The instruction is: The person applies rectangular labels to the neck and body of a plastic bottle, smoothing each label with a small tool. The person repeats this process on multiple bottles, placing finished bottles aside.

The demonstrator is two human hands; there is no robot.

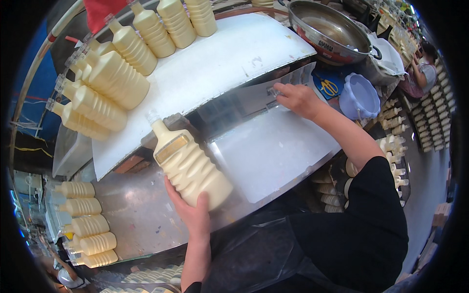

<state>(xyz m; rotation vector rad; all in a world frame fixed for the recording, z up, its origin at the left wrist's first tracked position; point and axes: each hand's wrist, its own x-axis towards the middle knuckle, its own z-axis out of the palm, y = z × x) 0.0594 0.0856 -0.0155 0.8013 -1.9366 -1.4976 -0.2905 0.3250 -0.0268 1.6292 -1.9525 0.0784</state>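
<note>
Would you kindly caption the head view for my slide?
Left hand holds a cream bottle; right hand near yellow-handled scissors.

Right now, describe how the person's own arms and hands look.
Both the left hand and right hand are gloveless. The right sleeve is black and loose, leaving the forearm bare; of the left sleeve, only a black edge shows.

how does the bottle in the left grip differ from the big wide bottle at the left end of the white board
The held bottle shows a gold panel near its shoulder; the wide bottle shows none on its visible side. The held bottle is in the left grip, while the wide bottle stands among other bottles. Both are cream-coloured and ridged.
</note>
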